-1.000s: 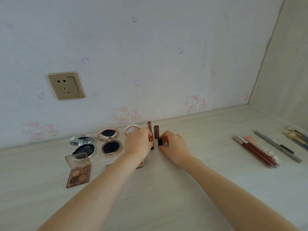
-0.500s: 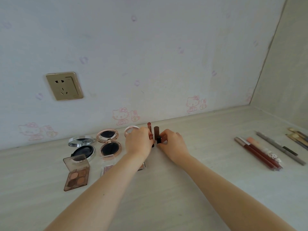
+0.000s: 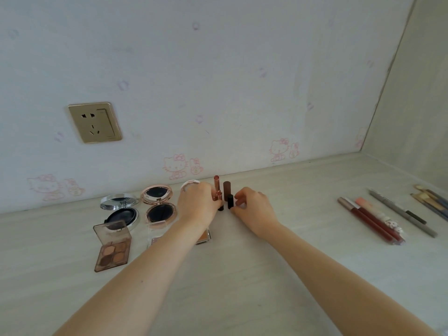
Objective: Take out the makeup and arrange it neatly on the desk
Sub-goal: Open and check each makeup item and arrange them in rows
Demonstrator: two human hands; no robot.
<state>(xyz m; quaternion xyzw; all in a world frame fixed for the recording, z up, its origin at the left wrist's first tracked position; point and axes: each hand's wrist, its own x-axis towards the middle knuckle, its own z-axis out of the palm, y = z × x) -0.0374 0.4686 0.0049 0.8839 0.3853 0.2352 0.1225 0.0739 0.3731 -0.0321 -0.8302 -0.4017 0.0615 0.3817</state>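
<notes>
By the wall at mid-counter (image 3: 242,275) the left hand (image 3: 197,206) has its grip closed on the rose-gold lipstick (image 3: 216,186), with a brown tube (image 3: 227,189) upright just behind. The right hand (image 3: 254,209) pinches the short black tube (image 3: 230,201), which stands between the hands. These tubes look light, stiff, slick and easily tipped, so I would hold each low on the barrel, near its base.

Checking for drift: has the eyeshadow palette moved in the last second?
No. The eyeshadow palette keeps the same offset below the wall socket.
</notes>
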